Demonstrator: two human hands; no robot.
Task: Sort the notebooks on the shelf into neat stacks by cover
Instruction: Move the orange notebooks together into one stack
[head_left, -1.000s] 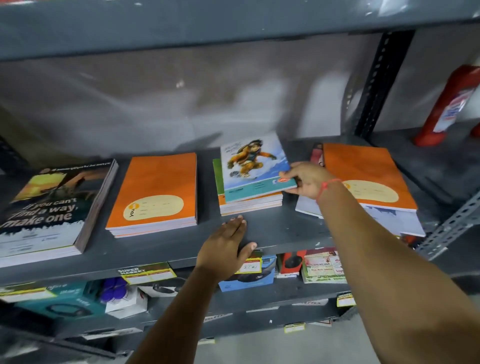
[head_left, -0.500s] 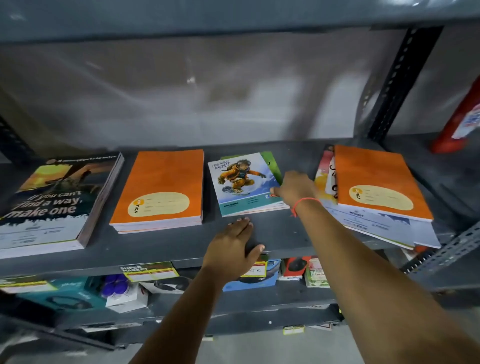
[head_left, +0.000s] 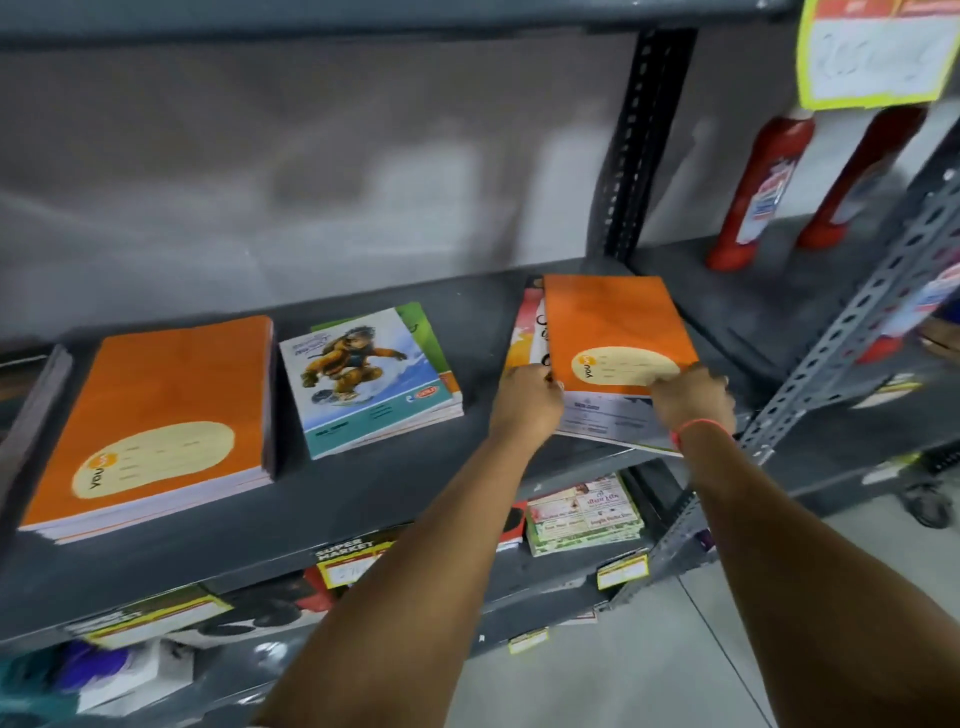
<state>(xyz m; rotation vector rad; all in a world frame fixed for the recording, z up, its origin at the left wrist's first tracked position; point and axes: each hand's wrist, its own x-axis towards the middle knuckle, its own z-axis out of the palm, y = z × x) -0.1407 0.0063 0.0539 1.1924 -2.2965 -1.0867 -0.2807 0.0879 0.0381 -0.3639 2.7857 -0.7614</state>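
Gripping the near corners of an orange notebook (head_left: 613, 325), both hands are seen at the 3 o'clock side of a grey metal shelf (head_left: 363, 499). The left hand (head_left: 527, 400) is closed on the book's near-left corner, its fingers (head_left: 553, 385) curled over the edge. The right hand (head_left: 693, 397) is clenched on the near-right corner, a red thread worn at the wrist.

This orange notebook lies on top of a mixed, untidy pile (head_left: 597, 421), where white and red-yellow covers are fanned out beneath it and overhang the shelf's front edge.

Its matching home is judged to be the orange stack (head_left: 156, 405) at 9 o'clock. To do the step well, only the top book should be lifted clear, kept level, and carried leftward, then squared against the stack's edges.

Between the two sits a stack topped by a cartoon-monkey cover (head_left: 369, 379), with a green cover showing beneath; it lies in the path and would best be passed over rather than brushed. The loose pile beneath could be dragged off the edge if the book is slid instead of lifted.

Red bottles (head_left: 763, 192) stand at 1 o'clock beyond a perforated upright (head_left: 641, 140). Packaged goods are seen on the shelf below.
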